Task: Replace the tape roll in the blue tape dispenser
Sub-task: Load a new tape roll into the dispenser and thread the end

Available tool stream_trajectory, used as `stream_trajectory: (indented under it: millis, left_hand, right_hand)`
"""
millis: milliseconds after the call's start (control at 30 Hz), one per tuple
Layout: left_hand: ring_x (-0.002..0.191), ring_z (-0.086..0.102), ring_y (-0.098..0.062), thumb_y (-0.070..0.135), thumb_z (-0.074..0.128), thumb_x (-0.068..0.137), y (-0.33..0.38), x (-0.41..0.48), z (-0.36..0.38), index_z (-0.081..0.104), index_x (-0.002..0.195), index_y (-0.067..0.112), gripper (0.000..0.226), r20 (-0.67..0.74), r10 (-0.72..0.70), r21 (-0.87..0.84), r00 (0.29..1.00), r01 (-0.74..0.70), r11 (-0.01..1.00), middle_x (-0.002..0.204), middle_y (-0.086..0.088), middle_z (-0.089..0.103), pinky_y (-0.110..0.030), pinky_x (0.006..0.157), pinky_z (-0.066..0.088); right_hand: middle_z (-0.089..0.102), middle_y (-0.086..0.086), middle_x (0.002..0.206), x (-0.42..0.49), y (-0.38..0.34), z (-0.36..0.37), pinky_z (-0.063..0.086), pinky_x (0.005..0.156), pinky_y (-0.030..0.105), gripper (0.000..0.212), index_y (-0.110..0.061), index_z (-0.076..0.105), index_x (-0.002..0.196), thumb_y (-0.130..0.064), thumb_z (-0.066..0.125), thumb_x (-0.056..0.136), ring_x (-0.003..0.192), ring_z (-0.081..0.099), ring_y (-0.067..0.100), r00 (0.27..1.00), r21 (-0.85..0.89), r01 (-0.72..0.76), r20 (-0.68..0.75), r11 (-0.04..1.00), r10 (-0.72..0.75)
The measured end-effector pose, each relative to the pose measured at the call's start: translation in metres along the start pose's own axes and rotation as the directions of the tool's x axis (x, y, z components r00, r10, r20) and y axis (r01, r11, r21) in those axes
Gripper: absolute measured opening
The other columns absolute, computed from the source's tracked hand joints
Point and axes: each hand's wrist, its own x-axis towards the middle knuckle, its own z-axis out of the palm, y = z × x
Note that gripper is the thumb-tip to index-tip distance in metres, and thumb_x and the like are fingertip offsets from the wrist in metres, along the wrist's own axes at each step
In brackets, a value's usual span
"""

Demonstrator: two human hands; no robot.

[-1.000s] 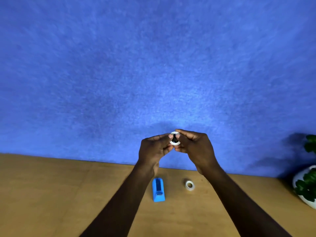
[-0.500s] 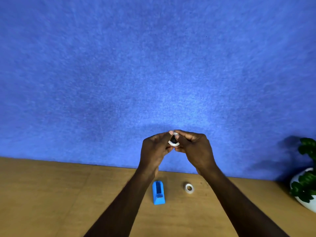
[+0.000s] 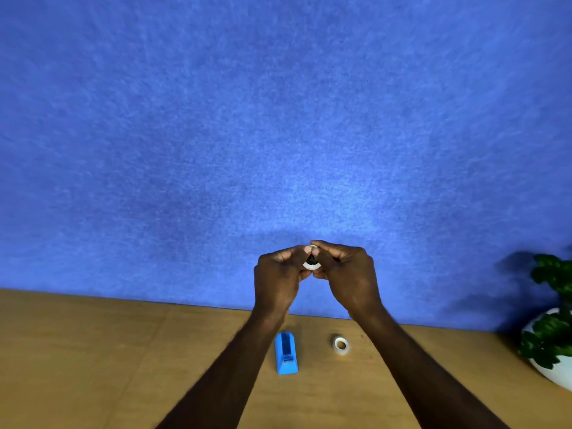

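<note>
Both hands, left hand [image 3: 280, 274] and right hand [image 3: 346, 274], pinch a small white tape ring [image 3: 312, 264] above the blue plastic tape dispenser [image 3: 286, 352]; the dark core is best pushed out squarely.

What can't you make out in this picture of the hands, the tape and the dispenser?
Head view only:
- Held tape roll: mostly covered by the left hand and right hand; the dark part in its hole is unclear.
- Dispenser: too small to tell what its slot holds.
- Potted plant: cut off by the right edge.

Blue dispenser [image 3: 286, 353] upright, seemingly empty; roll [image 3: 341, 345] flat beside.
</note>
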Motion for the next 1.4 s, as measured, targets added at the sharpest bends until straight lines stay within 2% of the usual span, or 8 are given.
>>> stream_trajectory:
  millis: [233,300,367,533,833,1000,1200,1400]
  left_hand:
    - [0.092,0.075,-0.022,0.020,0.065,0.095,0.005,-0.006,-0.004,0.081,0.093,0.017,0.016,0.111,-0.007,-0.017,0.994,0.009,1.000,0.090,-0.008,0.079,-0.029,0.082,0.058]
    - [0.096,0.074,-0.026,0.013,0.064,0.095,0.007,-0.007,-0.006,0.080,0.097,0.016,0.016,0.145,-0.018,-0.032,0.989,0.023,0.999,0.095,-0.012,0.079,-0.031,0.087,0.058]
    - [0.098,0.074,-0.028,0.009,0.063,0.094,0.008,-0.007,-0.008,0.080,0.098,0.013,0.018,0.141,-0.028,-0.035,0.990,0.033,0.999,0.097,-0.014,0.078,-0.031,0.088,0.059]
    - [0.097,0.074,-0.028,0.008,0.063,0.094,0.005,-0.010,-0.008,0.078,0.103,0.009,0.017,0.096,-0.037,-0.019,0.995,0.039,0.999,0.097,-0.014,0.078,-0.031,0.087,0.059]
    - [0.095,0.075,-0.023,0.008,0.064,0.094,0.002,-0.018,-0.009,0.078,0.104,0.009,0.017,0.044,-0.010,0.032,0.999,0.009,0.999,0.096,-0.009,0.079,-0.034,0.086,0.059]
    - [0.094,0.075,-0.024,0.011,0.064,0.094,0.003,-0.022,-0.010,0.079,0.101,0.011,0.016,0.070,-0.015,0.056,0.997,0.011,0.998,0.095,-0.011,0.079,-0.036,0.088,0.059]
    - [0.094,0.075,-0.026,0.008,0.064,0.093,0.003,-0.020,-0.016,0.081,0.092,0.018,0.019,0.089,-0.075,0.053,0.993,0.070,0.996,0.094,-0.010,0.079,-0.036,0.086,0.060]
    - [0.086,0.076,-0.023,0.007,0.067,0.091,-0.011,-0.020,-0.011,0.080,0.096,0.009,0.015,0.034,-0.127,0.131,0.991,0.121,0.984,0.088,-0.010,0.079,-0.036,0.081,0.062]
  right_hand:
    - [0.078,-0.014,0.080,-0.004,-0.002,-0.004,0.061,0.079,0.045,0.023,-0.044,0.075,0.089,-0.026,0.063,0.091,0.072,0.074,0.008,1.000,-0.032,-0.023,-0.003,0.999,0.023]
    - [0.077,-0.015,0.083,-0.005,-0.004,-0.007,0.060,0.082,0.047,0.028,-0.050,0.073,0.087,-0.025,0.063,0.090,0.076,0.074,0.007,0.998,-0.040,-0.039,0.043,0.998,0.041]
    - [0.077,-0.014,0.084,-0.007,-0.004,-0.008,0.059,0.082,0.047,0.031,-0.054,0.071,0.083,-0.025,0.064,0.089,0.077,0.074,0.006,0.996,-0.070,-0.030,0.086,0.997,0.036]
    - [0.078,-0.013,0.085,-0.010,-0.003,-0.004,0.059,0.081,0.047,0.025,-0.042,0.075,0.094,-0.020,0.066,0.089,0.075,0.074,0.009,0.997,-0.043,-0.048,0.054,0.998,0.050]
    - [0.077,-0.016,0.082,-0.015,-0.001,-0.001,0.061,0.079,0.043,0.039,-0.052,0.073,0.081,-0.013,0.067,0.088,0.076,0.074,0.008,0.997,-0.013,-0.064,0.036,0.998,0.064]
    - [0.078,-0.012,0.086,-0.017,0.002,-0.002,0.060,0.081,0.044,0.026,-0.036,0.076,0.093,-0.014,0.064,0.089,0.077,0.074,0.011,0.996,-0.005,-0.078,0.044,0.997,0.079]
    - [0.074,0.018,0.099,-0.017,0.020,-0.015,0.059,0.080,0.032,0.032,-0.014,0.069,0.116,0.002,0.055,0.092,0.090,0.071,0.023,0.953,0.278,-0.232,0.256,0.932,0.161]
    - [0.075,0.014,0.105,-0.019,0.049,-0.018,0.056,0.091,0.043,0.043,-0.018,0.071,0.114,0.011,0.064,0.082,0.102,0.069,0.032,0.938,0.212,-0.213,0.318,0.954,0.138]
